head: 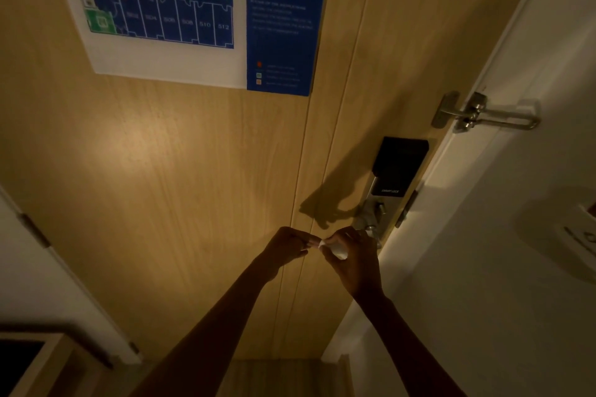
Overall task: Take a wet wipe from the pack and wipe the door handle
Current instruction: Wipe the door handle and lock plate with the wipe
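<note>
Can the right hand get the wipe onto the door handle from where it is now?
Probably yes. The right hand holds the wipe just below the handle, nothing between them; the left hand pinches its other end.

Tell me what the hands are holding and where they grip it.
A small white wet wipe, held in the right hand at its bunched body, while the left hand pinches its free end at the fingertips. The door handle is not gripped.

floor plan (154,10) above, lock (392,177) right
</note>
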Demonstrator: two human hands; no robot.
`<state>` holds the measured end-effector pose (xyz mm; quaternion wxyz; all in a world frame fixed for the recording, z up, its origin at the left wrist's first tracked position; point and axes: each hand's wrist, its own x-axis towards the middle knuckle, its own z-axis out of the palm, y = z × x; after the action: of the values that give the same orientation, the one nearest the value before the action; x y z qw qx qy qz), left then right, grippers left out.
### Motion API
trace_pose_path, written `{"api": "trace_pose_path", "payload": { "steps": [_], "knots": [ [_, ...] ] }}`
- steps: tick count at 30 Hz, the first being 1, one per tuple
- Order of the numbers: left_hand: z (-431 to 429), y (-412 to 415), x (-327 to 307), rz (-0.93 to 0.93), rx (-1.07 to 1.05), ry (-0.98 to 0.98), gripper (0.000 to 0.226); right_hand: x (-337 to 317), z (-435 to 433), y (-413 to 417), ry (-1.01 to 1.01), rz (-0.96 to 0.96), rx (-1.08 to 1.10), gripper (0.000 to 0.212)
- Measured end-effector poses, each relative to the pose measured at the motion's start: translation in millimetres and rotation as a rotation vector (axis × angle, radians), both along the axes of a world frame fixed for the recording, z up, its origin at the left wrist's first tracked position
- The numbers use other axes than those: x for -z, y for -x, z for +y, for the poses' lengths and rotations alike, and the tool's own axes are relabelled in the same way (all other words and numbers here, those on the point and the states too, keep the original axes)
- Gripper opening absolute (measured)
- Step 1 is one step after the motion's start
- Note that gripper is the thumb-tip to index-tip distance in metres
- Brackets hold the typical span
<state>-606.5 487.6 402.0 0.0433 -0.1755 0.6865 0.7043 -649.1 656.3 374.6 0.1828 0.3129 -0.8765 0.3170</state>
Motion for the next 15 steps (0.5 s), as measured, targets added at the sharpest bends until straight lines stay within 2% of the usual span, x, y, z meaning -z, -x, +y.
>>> {"api": "trace_pose_path", "payload": {
  "steps": [9, 15],
  "knots": [
    [-1.0, -4.9, 1.7, 0.034, 0.028, -0.013, 0.027, -1.8, 6.8, -4.5, 0.021, 0.068, -0.039, 0.019],
    [-2.5, -5.3, 5.3, 0.063, 0.026, -0.065, 0.027, 3.9, 3.1, -0.2, -0.069, 0.081, -0.051, 0.016]
  ]
}}
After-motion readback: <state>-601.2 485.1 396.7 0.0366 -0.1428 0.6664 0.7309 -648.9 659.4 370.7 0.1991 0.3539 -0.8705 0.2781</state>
